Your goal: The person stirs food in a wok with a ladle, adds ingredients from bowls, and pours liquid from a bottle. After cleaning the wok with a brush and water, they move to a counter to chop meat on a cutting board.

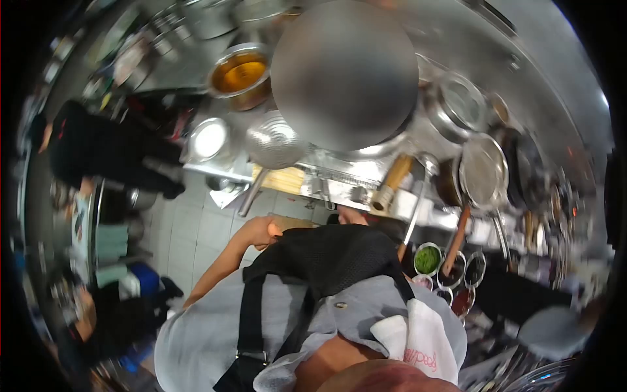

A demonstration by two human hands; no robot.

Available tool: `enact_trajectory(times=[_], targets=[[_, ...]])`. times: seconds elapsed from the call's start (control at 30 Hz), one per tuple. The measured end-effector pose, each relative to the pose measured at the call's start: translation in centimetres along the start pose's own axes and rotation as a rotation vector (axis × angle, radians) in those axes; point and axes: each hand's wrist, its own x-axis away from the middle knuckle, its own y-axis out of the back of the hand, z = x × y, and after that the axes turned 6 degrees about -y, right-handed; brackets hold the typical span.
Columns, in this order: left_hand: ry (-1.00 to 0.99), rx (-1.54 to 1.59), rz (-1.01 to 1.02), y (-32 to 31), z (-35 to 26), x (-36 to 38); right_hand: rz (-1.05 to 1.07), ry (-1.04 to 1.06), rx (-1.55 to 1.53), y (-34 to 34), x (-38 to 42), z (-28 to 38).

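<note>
My left hand (262, 232) is at my waist with its fingers closed on a flat tan thing (294, 223), perhaps a cloth. My right hand (353, 216) shows only in part above my black apron (326, 255); its fingers are hidden. Ahead of both hands is the front edge of a steel cooking counter. A perforated ladle (273, 140) lies there, its handle reaching toward my left hand. Beyond it looms a large round grey shape (345, 75), too blurred to make out. A bamboo tube (392, 183) lies nearer my right hand.
A pot of orange liquid (240, 73) stands at the back left. On the right are a round strainer (483, 171), several pans, long-handled ladles and small bowls, one with green paste (428, 259). People in dark clothes (111, 144) stand at the left.
</note>
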Motion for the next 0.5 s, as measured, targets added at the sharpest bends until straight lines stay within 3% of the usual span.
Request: enact_trajectory(times=[0.03, 0.13, 0.23, 0.3, 0.33, 0.37, 0.4, 0.47, 0.5], targets=[[0.051, -0.017, 0.050, -0.2, 0.4, 0.3, 0.296, -0.046, -0.107, -1.1, -0.2, -1.5], [0.335, 0.055, 0.059, -4.6, 4.0, 2.3, 0.604, 0.219, -0.151, -3.4, -5.2, -2.0], [0.618, 0.180, -0.154, -9.3, 5.6, 8.0, 0.932, 0.478, -0.222, -7.0, -12.9, -1.5], [0.711, 0.587, 0.060, -15.1, 8.7, 10.6, 1.054, 0.543, -0.274, -7.1, -17.0, -3.1], [0.633, 0.366, 0.167, -19.2, 10.8, 12.4, 1.088, 0.558, -0.301, -6.6, -19.4, -4.1], [0.810, 0.509, 0.188, -20.4, 9.5, 13.7, 1.117, 0.563, -0.326, -6.1, -21.8, -5.3], [0.821, 0.682, 0.015, -21.3, 7.1, 16.8, 1.144, 0.561, -0.351, -5.7, -23.9, -6.6], [1.153, 0.641, 0.004, -23.3, 2.6, 20.4, 1.206, 0.555, -0.386, -5.2, -28.1, -8.0], [1.177, 0.523, -0.077, -21.3, -2.5, 21.5, 1.242, 0.550, -0.404, -5.4, -30.2, -8.7]])
